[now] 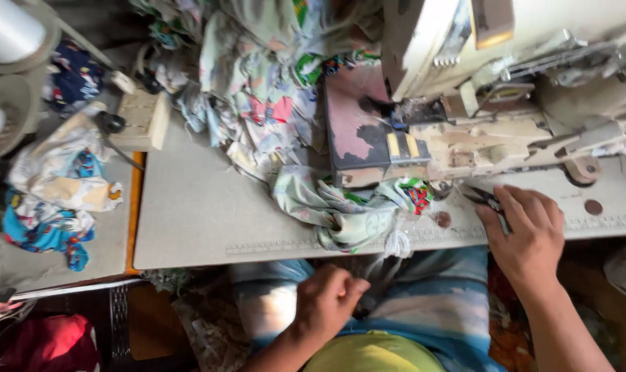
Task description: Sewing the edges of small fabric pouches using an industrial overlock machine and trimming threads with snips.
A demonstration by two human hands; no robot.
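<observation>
Left hand (327, 297) is a loose fist in the lap, pinching cloth (347, 213) that hangs off the table (189, 207) edge above it. Right hand (527, 234) grips snips (484, 198) at the edge; sewing machine (478, 131) crowds close beyond, bare tabletop leftward

We're in a garment sewing workshop. At 1 o'clock we see a worn cream industrial sewing machine (506, 131) w/ chipped paint, set on a grey work table (203, 207) w/ a ruler strip along its near edge. Printed fabric pieces (258, 89) pile up at 12; more cloth scraps (51, 200) at 9, & big white thread cones (6, 31) at 10.
</observation>
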